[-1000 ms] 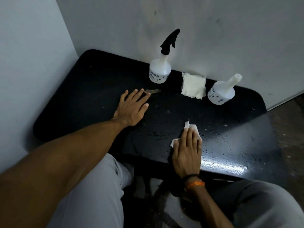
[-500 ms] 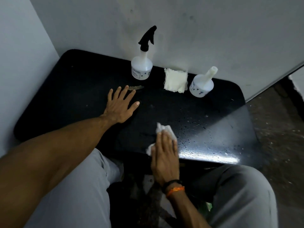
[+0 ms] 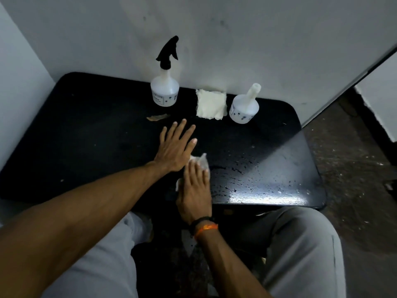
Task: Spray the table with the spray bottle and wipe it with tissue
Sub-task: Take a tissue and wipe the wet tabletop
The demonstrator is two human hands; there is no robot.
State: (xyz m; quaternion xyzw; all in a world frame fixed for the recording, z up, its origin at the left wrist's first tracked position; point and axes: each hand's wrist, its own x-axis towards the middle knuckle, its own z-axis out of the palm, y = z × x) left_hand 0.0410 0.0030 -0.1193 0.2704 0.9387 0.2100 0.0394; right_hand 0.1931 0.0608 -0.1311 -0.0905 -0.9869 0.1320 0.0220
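A black table (image 3: 86,136) fills the middle of the view, wet with droplets on its right half. My right hand (image 3: 194,190) presses flat on a crumpled white tissue (image 3: 198,161) near the front edge. My left hand (image 3: 176,147) lies flat and spread on the tabletop, right beside the tissue and touching the right hand's fingers. A white spray bottle (image 3: 165,91) with a black trigger head stands at the back by the wall.
A stack of folded tissues (image 3: 211,104) lies at the back, and a second white bottle (image 3: 244,108) without a trigger stands to its right. A small brown scrap (image 3: 156,117) lies near the spray bottle. Walls close the left and back. My knees sit below the front edge.
My right hand has slid the tissue leftward along the front of the table until it meets my left hand. The left hand has stayed flat on the table.
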